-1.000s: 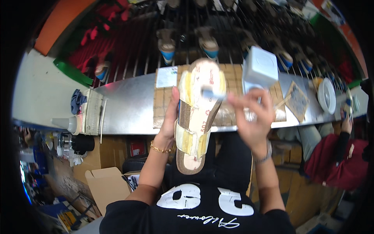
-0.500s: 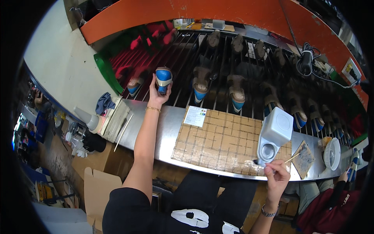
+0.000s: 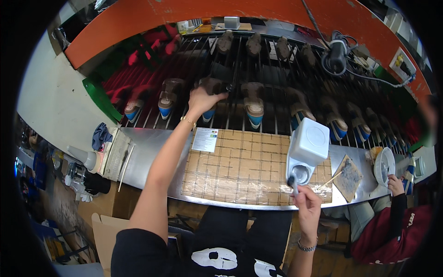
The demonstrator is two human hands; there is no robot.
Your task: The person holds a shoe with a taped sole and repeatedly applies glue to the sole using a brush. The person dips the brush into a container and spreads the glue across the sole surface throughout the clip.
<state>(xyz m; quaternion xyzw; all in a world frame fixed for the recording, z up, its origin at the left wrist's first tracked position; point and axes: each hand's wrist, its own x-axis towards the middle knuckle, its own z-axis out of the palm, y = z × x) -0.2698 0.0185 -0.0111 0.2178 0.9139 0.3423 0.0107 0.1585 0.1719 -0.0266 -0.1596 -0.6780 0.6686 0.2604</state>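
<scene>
My left hand [image 3: 203,102] reaches over a brown shoe with a blue end [image 3: 209,114] lying on the rods of the rack. Its thumb is spread to the right, and the other fingers are partly hidden. To its left lies another blue-ended shoe [image 3: 168,99]; to its right is one more shoe [image 3: 253,106]. My right hand [image 3: 306,203] pinches a small brush [image 3: 292,181], dark bristles up, beside the round cup of a white dispenser [image 3: 310,141]. The dispenser stands on a cardboard sheet [image 3: 240,171] with a taped grid.
Several more shoes line the rack under an orange beam [image 3: 194,16]. A thin stick [image 3: 329,180] leans by a stained board [image 3: 348,179]. At right, a co-worker's hand [image 3: 396,185] is near a white bowl [image 3: 383,166]. A coiled cable [image 3: 338,55] hangs above.
The shoe from my left hand now lies on the rack, and that hand has moved right to the neighbouring shoe. My right hand has raised the brush beside the cup. The view has shifted.
</scene>
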